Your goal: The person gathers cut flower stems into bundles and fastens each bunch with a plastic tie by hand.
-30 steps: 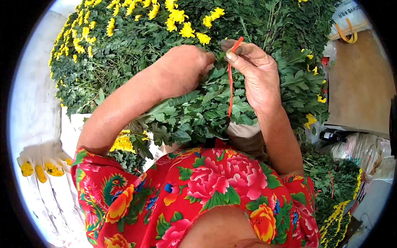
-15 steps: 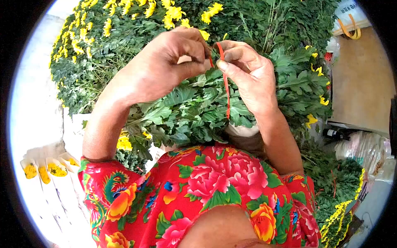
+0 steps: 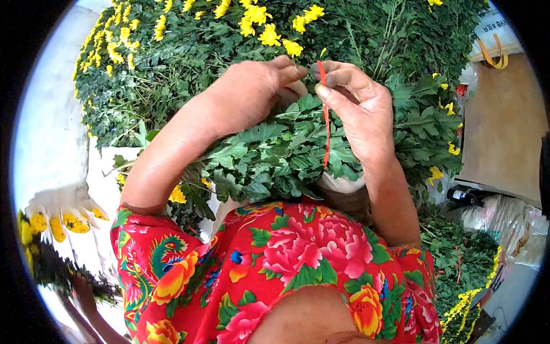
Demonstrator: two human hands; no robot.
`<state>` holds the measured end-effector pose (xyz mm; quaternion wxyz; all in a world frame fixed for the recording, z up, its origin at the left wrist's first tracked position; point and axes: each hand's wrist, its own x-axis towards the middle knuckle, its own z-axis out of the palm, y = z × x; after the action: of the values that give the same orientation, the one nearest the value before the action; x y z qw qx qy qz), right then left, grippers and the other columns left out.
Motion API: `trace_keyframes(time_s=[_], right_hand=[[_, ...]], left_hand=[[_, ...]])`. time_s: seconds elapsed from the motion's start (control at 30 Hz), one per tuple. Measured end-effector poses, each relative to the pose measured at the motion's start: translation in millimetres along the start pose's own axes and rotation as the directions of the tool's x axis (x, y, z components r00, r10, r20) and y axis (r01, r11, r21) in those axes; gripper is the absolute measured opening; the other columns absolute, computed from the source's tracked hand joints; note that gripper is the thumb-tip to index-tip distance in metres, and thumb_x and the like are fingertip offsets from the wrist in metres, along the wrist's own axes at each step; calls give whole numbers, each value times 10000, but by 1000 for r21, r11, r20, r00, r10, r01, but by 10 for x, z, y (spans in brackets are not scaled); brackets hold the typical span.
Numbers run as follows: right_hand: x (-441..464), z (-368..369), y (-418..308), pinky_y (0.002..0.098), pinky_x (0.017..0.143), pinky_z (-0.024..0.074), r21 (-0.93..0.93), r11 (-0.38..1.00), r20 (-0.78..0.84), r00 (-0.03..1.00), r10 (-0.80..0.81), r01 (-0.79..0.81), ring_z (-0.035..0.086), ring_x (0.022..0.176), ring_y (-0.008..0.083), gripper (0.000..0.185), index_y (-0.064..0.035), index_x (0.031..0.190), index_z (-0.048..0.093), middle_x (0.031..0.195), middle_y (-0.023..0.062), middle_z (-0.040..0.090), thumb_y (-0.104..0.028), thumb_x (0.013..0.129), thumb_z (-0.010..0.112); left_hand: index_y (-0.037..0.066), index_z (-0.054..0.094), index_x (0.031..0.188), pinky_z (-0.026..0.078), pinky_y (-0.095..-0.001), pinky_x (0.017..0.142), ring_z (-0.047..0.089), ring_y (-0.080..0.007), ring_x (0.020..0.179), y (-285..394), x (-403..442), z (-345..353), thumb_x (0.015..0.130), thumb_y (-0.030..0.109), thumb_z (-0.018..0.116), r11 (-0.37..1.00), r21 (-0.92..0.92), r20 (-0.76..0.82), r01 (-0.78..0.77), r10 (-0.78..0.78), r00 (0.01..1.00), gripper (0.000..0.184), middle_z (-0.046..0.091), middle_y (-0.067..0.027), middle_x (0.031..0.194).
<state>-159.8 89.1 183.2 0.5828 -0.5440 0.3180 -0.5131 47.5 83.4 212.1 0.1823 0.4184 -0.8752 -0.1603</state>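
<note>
Tie slip: The tie (image 3: 327, 132) may pull free of the right hand (image 3: 365, 106); probable cause, a shallow pinch near its upper end or damp fingers.
Tie break: The strip is thin; a sharp tug could snap it.
Leaf snag: Broad leaves crowd the tie and may catch under it, tearing or folding if it is drawn across them.
Bundle shift: The bundle (image 3: 275, 152) may roll or spread; probable cause, uneven pull, with neither palm visibly bracing it.
Stem damage: Excess tension could crush stems beneath the leaves.
Tie position: Upper end at the right fingertips, projecting just above them; remainder hangs below the pinch, left of the right palm, over the bundle's leaves to the pale cloth (image 3: 342, 183).
Right hand: Thumb and forefinger closed on the tie; other fingers curled.
Left hand (image 3: 252, 92): Fingers bent, apart from the right hand, above the bundle's upper edge; whether they grip anything, cannot tell.
Bundle position: Crosswise before the torso, below both hands.
Pile (image 3: 172, 86): Leafy stems with yellow flowers, beyond the hands.
Other person: Forearms (image 3: 89, 304) at lower left, beside dark foliage (image 3: 54, 266).
</note>
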Motion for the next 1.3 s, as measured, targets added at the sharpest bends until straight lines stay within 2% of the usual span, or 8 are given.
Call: trace_keyframes(time_s=[0.43, 0.53, 0.67, 0.73, 0.77, 0.9, 1.13, 1.3], right_hand=[[1, -35, 70, 267, 815, 496, -124, 987, 16, 995, -101, 102, 614, 916, 126, 76, 2, 857, 629, 1043, 83, 654, 37, 804, 670], [0, -27, 53, 292, 852, 483, -254, 954, 52, 987, -153, 161, 624, 937, 163, 82, 2, 842, 640, 1011, 97, 663, 20, 778, 687], [-46, -4, -14, 311, 879, 471, -292, 942, 60, 986, -153, 164, 629, 955, 197, 94, 2, 842, 654, 988, 109, 666, 2, 760, 699], [-56, -24, -2, 296, 867, 473, -266, 949, 69, 986, -154, 167, 622, 966, 178, 82, 4, 857, 651, 1026, 101, 659, 18, 783, 682], [-61, -29, -3, 289, 865, 475, -95, 988, 56, 992, -117, 122, 616, 970, 165, 73, 4, 866, 647, 1055, 95, 650, 24, 800, 673], [-52, -92, -68, 283, 881, 487, 191, 982, 55, 998, 3, -13, 591, 997, 126, 66, -11, 894, 645, 1120, 79, 622, 39, 851, 654], [6, -94, 39, 316, 933, 470, 169, 982, 82, 992, -99, 84, 594, 1070, 182, 158, -48, 932, 694, 1211, 127, 604, 63, 821, 674], [25, -68, -50, 279, 843, 494, 45, 999, 61, 998, -32, 30, 616, 954, 137, 118, -18, 988, 685, 1142, 101, 641, -1, 899, 609]], left_hand=[[59, 632, 915, 531, -434, 702, 631, -334, 838, 50, 105, 27, 786, 81, 607, 848, 530, 172, -8, -98, 980, 132, 573, -123, 909], [35, 628, 907, 523, -419, 707, 621, -339, 835, 195, 95, -187, 796, 72, 597, 893, 448, 45, -39, 21, 999, 121, 571, -124, 880], [-2, 620, 904, 484, -361, 646, 614, -288, 755, 355, -67, -70, 860, 71, 571, 999, -52, -66, 0, -4, 998, 98, 637, -114, 886], [-8, 626, 907, 452, -293, 601, 635, -179, 714, 252, -60, 30, 931, 115, 532, 519, -774, 214, 364, -327, 921, 156, 664, -96, 865], [-18, 624, 955, 410, -222, 524, 627, -104, 640, 217, -71, 42, 976, 188, 507, 374, -839, 295, 394, -296, 909, 238, 658, -67, 814], [-12, 599, 986, 382, -190, 417, 602, -122, 520, 303, -12, 135, 968, 233, 535, 7, -924, 356, 383, -352, 865, 255, 647, -71, 761], [-19, 609, 1005, 502, -248, 519, 630, -143, 610, 292, -13, 250, 912, 185, 641, 221, -935, 232, 277, -208, 950, 226, 629, -60, 728], [-8, 621, 919, 549, -265, 501, 672, -181, 589, 376, -9, 240, 899, 108, 660, 171, -914, 289, 367, -359, 887, 124, 646, -81, 715]])
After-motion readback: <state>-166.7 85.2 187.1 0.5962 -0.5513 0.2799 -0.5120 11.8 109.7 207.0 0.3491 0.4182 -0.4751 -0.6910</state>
